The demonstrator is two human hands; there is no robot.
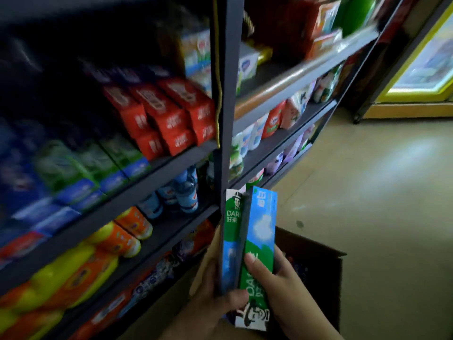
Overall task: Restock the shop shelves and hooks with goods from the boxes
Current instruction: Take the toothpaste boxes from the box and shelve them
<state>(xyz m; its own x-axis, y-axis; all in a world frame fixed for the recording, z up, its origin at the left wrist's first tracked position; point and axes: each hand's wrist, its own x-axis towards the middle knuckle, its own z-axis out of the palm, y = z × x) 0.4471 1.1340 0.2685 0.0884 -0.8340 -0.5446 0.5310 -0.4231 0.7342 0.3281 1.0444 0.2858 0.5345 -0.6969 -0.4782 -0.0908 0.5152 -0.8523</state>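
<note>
1. Two long green-and-blue cardboard toothpaste boxes (247, 244) stood upright in your grip, in front of the dark metal shelf upright (226, 99) and above the open brown cardboard carton (318, 266).
2. Your left hand (215, 288) curled round the left box's lower end; your right hand (274, 278) gripped the right box, thumb across its face.
3. Judging by the stock, the matching green-and-blue boxes on the middle shelf (81, 173) were the likely home, so you needed to square both boxes together and slide them in lengthwise.

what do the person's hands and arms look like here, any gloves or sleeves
Both are bare: no gloves, rings or watch visible on the left hand or right hand. No sleeve shows on either forearm up to the frame edge. The right thumbnail is short and unpainted.
</note>
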